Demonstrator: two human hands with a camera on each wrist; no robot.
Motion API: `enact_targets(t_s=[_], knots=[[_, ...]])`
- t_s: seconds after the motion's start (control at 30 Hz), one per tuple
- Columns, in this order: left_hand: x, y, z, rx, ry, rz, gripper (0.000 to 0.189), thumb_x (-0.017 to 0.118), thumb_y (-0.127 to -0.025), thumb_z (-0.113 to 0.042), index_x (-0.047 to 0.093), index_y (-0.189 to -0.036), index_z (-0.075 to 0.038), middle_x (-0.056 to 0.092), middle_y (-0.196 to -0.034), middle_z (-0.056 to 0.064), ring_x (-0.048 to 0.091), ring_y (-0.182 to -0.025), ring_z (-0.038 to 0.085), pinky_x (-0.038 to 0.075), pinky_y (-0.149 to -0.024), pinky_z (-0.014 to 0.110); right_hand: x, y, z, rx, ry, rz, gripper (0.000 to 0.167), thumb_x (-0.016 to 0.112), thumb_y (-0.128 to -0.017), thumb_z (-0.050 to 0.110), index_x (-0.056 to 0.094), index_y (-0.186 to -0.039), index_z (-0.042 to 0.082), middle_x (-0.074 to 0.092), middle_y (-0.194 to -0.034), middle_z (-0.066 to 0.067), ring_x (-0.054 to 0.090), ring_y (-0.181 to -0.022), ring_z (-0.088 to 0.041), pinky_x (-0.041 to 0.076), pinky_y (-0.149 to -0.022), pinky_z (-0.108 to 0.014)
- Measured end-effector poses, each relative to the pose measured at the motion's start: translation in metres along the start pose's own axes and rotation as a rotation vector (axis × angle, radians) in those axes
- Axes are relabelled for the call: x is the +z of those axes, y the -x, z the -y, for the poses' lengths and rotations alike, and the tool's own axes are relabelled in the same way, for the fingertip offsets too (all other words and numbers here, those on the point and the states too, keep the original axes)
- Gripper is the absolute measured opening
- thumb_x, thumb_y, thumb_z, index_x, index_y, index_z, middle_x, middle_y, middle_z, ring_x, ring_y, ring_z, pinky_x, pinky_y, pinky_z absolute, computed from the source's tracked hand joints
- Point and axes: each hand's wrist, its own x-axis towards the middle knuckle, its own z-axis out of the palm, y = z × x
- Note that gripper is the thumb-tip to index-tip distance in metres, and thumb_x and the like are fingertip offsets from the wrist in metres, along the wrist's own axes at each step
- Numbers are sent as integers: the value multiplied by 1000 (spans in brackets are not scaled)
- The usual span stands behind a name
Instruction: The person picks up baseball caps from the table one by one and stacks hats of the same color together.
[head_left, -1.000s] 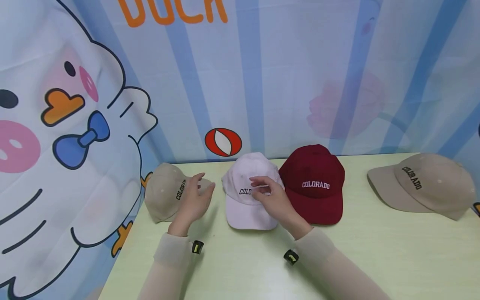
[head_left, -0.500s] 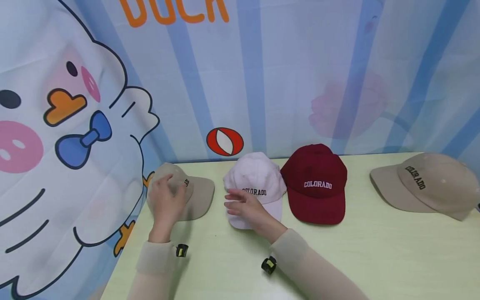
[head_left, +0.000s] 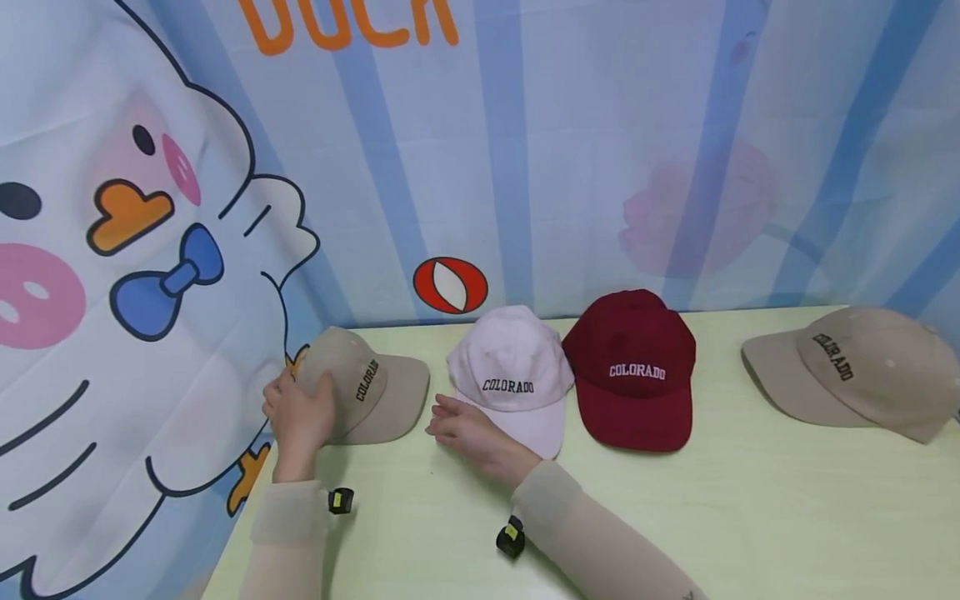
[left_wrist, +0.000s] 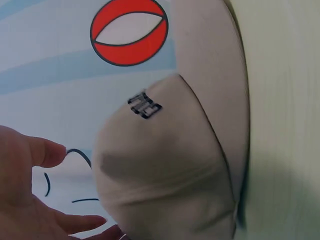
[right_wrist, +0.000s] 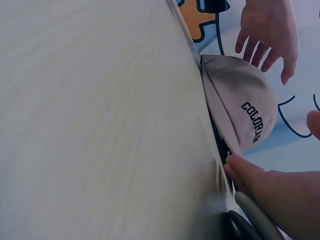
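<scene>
A beige baseball cap point(head_left: 352, 367) lettered COLORADO lies at the table's left end, its brim pointing right. My left hand point(head_left: 300, 417) is at the back of its crown, thumb and fingers spread apart. In the left wrist view the fingertips point(left_wrist: 95, 222) come right up to the crown's lower edge. My right hand point(head_left: 480, 437) reaches left over the brim of a pale pinkish-white cap point(head_left: 510, 358), fingers extended and holding nothing. Its fingertips point(right_wrist: 240, 165) overlap the end of the beige brim in the right wrist view.
A dark red cap point(head_left: 630, 367) sits right beside the pale one. Another beige cap point(head_left: 855, 367) lies at the far right, brim to the left. Behind the pale yellow table point(head_left: 720, 517) hangs a cartoon-printed cloth point(head_left: 577, 167), which also runs along the left side.
My left hand has moved left across the beige cap to the back of its crown. My right hand has shifted left and down from the pale cap's front. The caps have stayed put.
</scene>
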Motion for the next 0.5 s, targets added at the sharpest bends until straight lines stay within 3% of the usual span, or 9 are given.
enact_targets(t_s=[0.23,0.5], knots=[[0,-7,16,-51,63,50,83,34,-107,-56,24,-159,8,35,-158,35,38,-143,54,31,-117,67,8,-10,-6,23,-17,55,83,57,-91,-3,15,-163,-3,20,-169,-27,24,-157,-42,24,-127,-51],[-2,-11,16,-90,218,45,76,36,-108,-53,34,-156,5,43,-154,33,44,-141,50,36,-116,65,8,-9,-7,43,-66,84,82,55,-92,-5,15,-163,-3,22,-168,-28,24,-157,-43,24,-127,-52]])
